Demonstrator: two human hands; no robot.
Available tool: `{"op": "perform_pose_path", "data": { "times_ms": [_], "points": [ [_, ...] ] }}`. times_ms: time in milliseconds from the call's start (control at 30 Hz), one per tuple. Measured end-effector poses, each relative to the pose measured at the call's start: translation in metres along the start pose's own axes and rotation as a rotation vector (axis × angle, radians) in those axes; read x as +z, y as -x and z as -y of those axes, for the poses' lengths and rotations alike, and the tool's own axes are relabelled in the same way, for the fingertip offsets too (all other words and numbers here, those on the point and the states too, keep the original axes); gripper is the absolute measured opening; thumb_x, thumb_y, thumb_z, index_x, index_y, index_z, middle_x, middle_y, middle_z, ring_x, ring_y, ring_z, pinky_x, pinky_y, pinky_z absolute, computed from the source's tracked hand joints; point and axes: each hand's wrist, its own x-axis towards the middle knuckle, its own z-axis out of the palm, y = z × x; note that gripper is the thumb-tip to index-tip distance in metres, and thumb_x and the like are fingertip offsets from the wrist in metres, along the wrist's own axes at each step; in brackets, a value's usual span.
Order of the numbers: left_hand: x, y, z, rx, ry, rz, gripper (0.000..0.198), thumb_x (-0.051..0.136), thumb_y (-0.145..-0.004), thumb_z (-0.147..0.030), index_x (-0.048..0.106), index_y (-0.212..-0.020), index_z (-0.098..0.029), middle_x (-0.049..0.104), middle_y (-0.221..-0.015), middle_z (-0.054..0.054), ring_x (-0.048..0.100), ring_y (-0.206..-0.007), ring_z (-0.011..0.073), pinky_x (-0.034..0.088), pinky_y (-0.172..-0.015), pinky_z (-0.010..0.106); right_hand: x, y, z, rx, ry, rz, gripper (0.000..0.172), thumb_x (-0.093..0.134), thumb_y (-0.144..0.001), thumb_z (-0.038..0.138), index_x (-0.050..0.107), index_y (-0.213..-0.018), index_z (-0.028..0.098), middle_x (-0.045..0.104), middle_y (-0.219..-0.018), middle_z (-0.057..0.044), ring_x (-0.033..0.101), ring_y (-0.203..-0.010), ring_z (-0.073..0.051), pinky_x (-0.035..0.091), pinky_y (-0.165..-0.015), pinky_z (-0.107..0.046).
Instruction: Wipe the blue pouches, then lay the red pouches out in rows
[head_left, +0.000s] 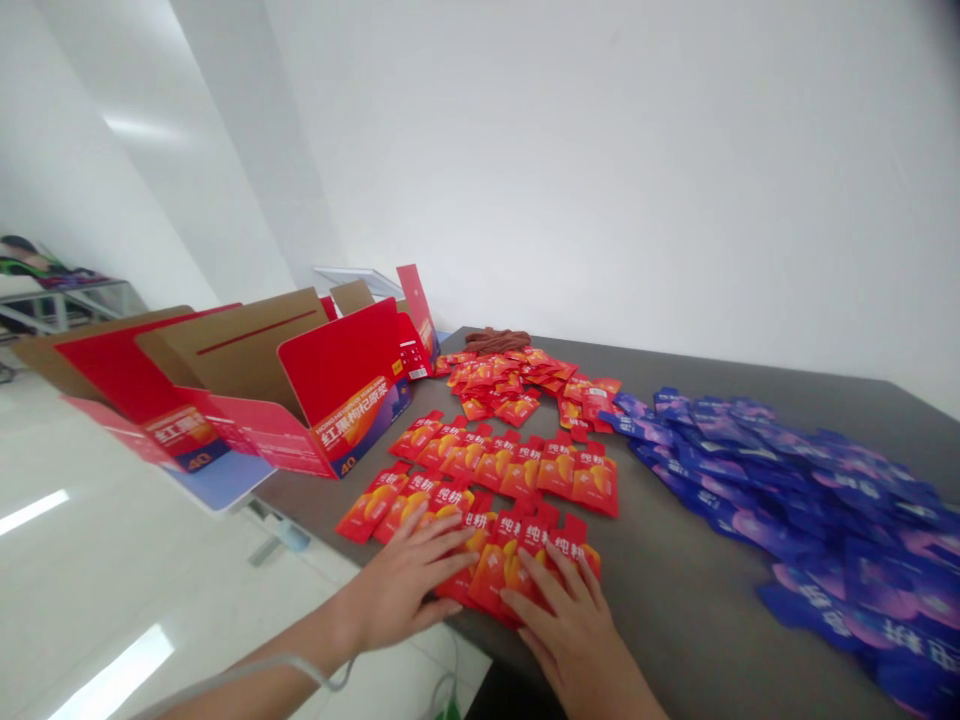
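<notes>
1. Red foil sachets point(525, 470) lie flat on a dark grey worktop point(675, 610), in rough rows nearest the person and a loose heap further along.
2. Left hand point(401, 585): fingers point(450, 535) spread open, resting on the nearest sachets. No grip observed.
3. Right hand point(562, 625): fingers point(536, 580) likewise spread open and flat on the sachets, just beside the left hand. No grip observed.
4. Edges: the left wrist lies beyond the worktop's near left edge, above a glossy white tiled floor point(112, 620). The sachets under the left hand sit close to that edge. A band of grey worktop separates the red rows from the blue-purple foil sachets point(795, 490), which run off the right of the view.
5. Containers: open red-and-brown cardboard display cartons point(345, 380) stand beyond the left edge, near the far end, flaps raised. Inner faces show brown board; contents cannot be made out.
6. A small reddish-brown heap point(496, 340) lies beyond the red sachets; too small to identify.
</notes>
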Motion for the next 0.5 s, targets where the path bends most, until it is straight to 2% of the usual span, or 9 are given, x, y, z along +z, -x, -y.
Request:
{"op": "perform_pose_path", "data": {
  "times_ms": [167,300,400,500],
  "points": [
    [0.004,-0.005,-0.001,0.005,0.025,-0.026,0.048,0.051,-0.093,-0.048,0.052,-0.138,-0.032,0.048,-0.148,0.006,0.035,-0.142,0.0333,0.012,-0.117,0.066,-0.003,-0.002,0.002,-0.017,0.06,-0.039,0.05,0.058,-0.086,0.02,0.057,-0.132,0.041,0.053,-0.143,-0.002,0.052,-0.127,-0.039,0.049,-0.096,-0.065],
    [0.002,0.003,0.001,0.013,-0.018,-0.048,0.056,0.051,-0.092,-0.048,0.04,-0.146,-0.036,0.042,-0.152,0.004,0.031,-0.144,0.0323,0.014,-0.118,0.065,0.001,0.004,-0.006,-0.121,0.15,-0.186,0.055,0.063,-0.084,0.039,0.053,-0.137,0.034,0.053,-0.141,-0.01,0.056,-0.121,-0.044,0.054,-0.086,-0.066],
    [-0.008,0.003,0.008,-0.039,-0.076,-0.143,0.056,0.049,-0.094,-0.046,0.035,-0.147,-0.038,0.042,-0.152,0.002,0.037,-0.141,0.0287,0.022,-0.118,0.06,0.012,0.02,-0.019,-0.202,0.208,-0.324,0.065,0.058,-0.085,0.054,0.044,-0.144,0.032,0.057,-0.137,-0.012,0.06,-0.118,-0.04,0.057,-0.083,-0.061],
    [-0.028,-0.01,0.024,-0.128,-0.106,-0.306,0.051,0.043,-0.096,-0.043,0.04,-0.145,-0.034,0.049,-0.148,0.002,0.046,-0.135,0.025,0.032,-0.117,0.049,0.023,0.047,-0.031,-0.066,0.257,-0.382,0.045,0.054,-0.089,0.051,0.057,-0.133,0.038,0.064,-0.129,-0.007,0.064,-0.113,-0.034,0.058,-0.084,-0.054]
  ]
}}
